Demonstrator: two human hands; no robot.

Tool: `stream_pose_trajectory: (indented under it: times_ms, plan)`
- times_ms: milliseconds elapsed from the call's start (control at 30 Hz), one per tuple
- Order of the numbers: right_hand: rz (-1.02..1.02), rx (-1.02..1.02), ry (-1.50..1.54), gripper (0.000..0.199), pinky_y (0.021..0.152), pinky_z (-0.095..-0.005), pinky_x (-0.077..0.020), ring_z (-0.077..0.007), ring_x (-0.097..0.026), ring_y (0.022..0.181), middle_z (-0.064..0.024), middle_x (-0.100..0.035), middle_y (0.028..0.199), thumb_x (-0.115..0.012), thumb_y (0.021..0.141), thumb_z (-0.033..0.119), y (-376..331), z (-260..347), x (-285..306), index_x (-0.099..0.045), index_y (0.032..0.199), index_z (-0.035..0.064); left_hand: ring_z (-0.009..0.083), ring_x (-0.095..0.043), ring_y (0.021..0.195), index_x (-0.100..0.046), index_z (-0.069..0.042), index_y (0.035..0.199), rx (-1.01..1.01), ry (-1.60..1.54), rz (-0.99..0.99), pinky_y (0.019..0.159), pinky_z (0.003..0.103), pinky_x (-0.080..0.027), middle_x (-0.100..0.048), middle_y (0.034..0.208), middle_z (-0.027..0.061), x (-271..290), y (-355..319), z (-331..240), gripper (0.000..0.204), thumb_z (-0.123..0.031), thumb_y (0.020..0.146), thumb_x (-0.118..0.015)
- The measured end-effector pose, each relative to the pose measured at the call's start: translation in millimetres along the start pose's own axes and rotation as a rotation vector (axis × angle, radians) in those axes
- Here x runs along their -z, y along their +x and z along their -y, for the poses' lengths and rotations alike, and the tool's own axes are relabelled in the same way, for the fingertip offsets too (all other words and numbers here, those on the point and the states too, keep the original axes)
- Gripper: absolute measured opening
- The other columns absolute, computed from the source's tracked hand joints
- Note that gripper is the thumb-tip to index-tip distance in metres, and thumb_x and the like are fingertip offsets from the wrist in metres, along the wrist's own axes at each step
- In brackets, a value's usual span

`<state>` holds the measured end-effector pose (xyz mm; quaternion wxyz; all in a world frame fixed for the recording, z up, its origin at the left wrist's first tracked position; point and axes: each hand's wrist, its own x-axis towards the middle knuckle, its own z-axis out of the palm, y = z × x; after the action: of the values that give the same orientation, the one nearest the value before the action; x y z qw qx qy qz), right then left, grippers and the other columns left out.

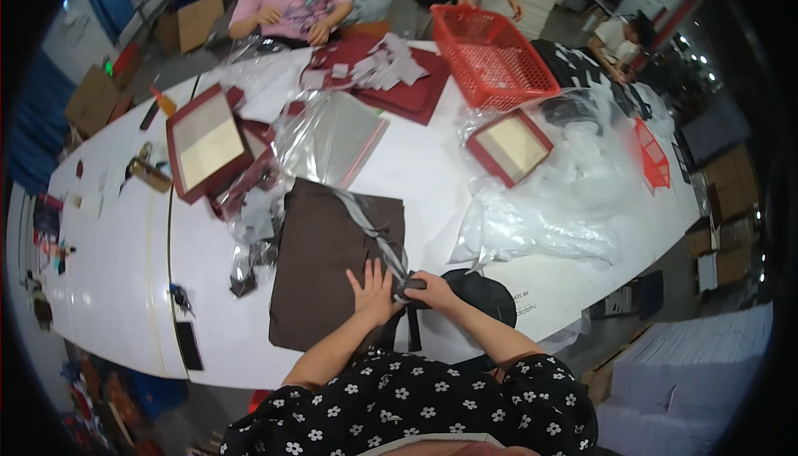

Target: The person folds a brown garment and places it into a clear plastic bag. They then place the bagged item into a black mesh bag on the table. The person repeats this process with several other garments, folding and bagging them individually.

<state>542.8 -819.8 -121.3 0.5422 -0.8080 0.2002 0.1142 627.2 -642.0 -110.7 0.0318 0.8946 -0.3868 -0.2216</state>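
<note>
On the white table in front of me lies a stack of dark brown fabric-like sheets (pixel 320 265). My left hand (pixel 372 296) rests flat on its right part, fingers spread. A loose bundle of grey ribbons (pixel 370 227) runs slantwise across the sheets from the far edge towards me. At the sheets' right edge, my right hand (pixel 434 291) is closed round the near end of this bundle, where a short dark piece shows at the fingers. A black rounded item (pixel 490 296) lies just right of that hand, partly behind my forearm.
Dark red framed boxes (pixel 208 144) and clear plastic bags stand left. Ahead are dark red sheets (pixel 428 94) with pale scraps and a red basket (pixel 490 90) by a co-worker's hand. A bulky white plastic bag (pixel 540 223) lies right; a phone (pixel 189 346) lies left. Other people sit opposite.
</note>
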Motion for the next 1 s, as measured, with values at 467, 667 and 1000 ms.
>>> stream_pose_trajectory:
  times_ms: [467, 667, 1000]
  plan:
    - [-0.014, 0.191, -0.045, 0.048, 0.078, -0.0391, -0.0517, -0.033, -0.068, 0.088, -0.0181, -0.068, 0.093, -0.077, 0.075, 0.027, -6.2, 9.1, -2.7, -0.055, 0.112, 0.006, 0.042, -0.003, 0.148, -0.017, -0.009, 0.149, -0.077, -0.493, -0.189, 0.111, 0.071, -0.001, -0.005, 0.159, 0.0218, -2.0, -7.6, -13.1, 0.116, -0.041, 0.062, -0.086]
    - [0.076, 0.49, -0.208, 0.039, 0.085, -0.0434, -0.0479, -0.0385, -0.06, 0.102, -0.02, -0.062, 0.106, -0.07, 0.079, 0.021, -3.3, 11.3, 0.4, -0.054, 0.112, 0.0061, 0.0452, -0.001, 0.148, -0.044, -0.021, 0.145, -0.072, -0.429, -0.013, 0.109, 0.069, 0.008, 0.004, 0.163, 0.0145, -24.1, 17.3, 1.8, 0.1, -0.058, 0.061, -0.084]
    - [0.09, 0.408, -0.663, 0.038, 0.069, -0.0465, -0.0533, -0.0378, -0.065, 0.086, -0.015, -0.061, 0.099, -0.071, 0.083, 0.03, -14.3, 60.7, 8.1, -0.051, 0.108, 0.0091, 0.038, -0.001, 0.149, -0.044, -0.023, 0.145, 0.021, -0.334, 0.038, 0.111, 0.067, 0.008, -0.01, 0.161, 0.0125, -44.1, 34.9, 9.0, 0.09, -0.05, 0.068, -0.081]
